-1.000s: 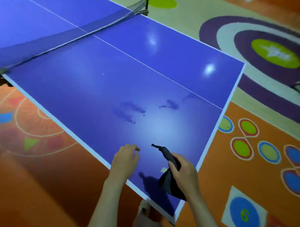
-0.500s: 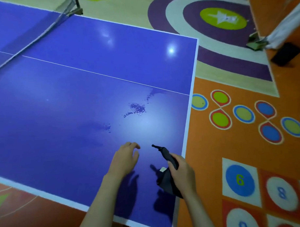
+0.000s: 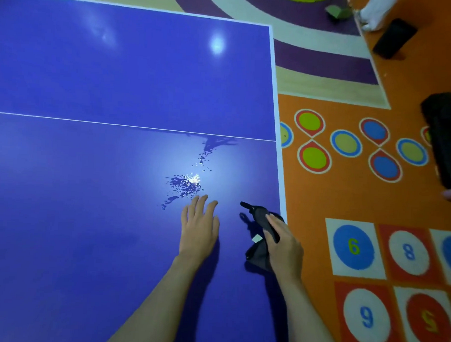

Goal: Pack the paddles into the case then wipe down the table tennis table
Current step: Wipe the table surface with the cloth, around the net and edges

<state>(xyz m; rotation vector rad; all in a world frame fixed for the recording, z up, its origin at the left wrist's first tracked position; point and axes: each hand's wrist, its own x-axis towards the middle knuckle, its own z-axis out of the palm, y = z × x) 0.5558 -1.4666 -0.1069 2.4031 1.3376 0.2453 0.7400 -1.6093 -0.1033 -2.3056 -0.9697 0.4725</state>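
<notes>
Water (image 3: 185, 184) lies in beads and smears on our blue tabletop (image 3: 95, 71), just ahead of our left hand (image 3: 199, 228) and trailing up toward the white centre line (image 3: 93, 122), close to the right edge. Our left hand hovers or rests flat over the surface, we cannot tell which, with its fingers straight and lightly spread, holding nothing, fingertips just short of the wet patch. Our right hand (image 3: 284, 245) sits near the right edge of the tabletop with its fingers curled round a dark cloth (image 3: 260, 218); one end of the cloth pokes forward past the grip and the rest bunches below the palm, with a small white tag (image 3: 257, 239) showing on it. The cloth is beside the wet patch, apart from it. Light glares off the wet beads and off the far half of the tabletop. Off the right edge we see the floor (image 3: 346, 195), orange with coloured circles and numbered squares. At the far right edge of view lies a black object (image 3: 445, 142), too cut off to name, and another dark flat thing (image 3: 394, 38) lies on the floor beyond the far right corner. We see no paddles or case that we can name with certainty.
</notes>
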